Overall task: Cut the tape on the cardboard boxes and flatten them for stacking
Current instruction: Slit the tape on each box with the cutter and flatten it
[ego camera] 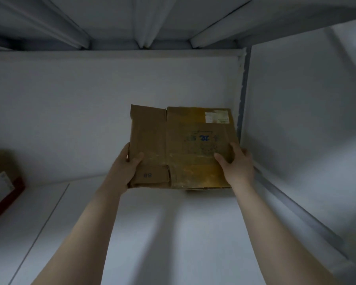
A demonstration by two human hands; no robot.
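Both bare forearms stretch straight forward, roughly parallel. The left hand (125, 163) grips the left edge of a flattened brown cardboard box (181, 145), thumb on top and fingers curled beneath. The right hand (236, 163) clasps the right edge the same way. The box is low over the white tabletop (173, 233) near the back right corner. Its broad face tilts up towards the camera, its long axis runs left to right, and its white label (216, 117) sits at the far right corner.

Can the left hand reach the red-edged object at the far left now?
Probably not yet: the left hand grips the flattened cardboard box; once freed, nothing visible blocks its way to the red-edged object.
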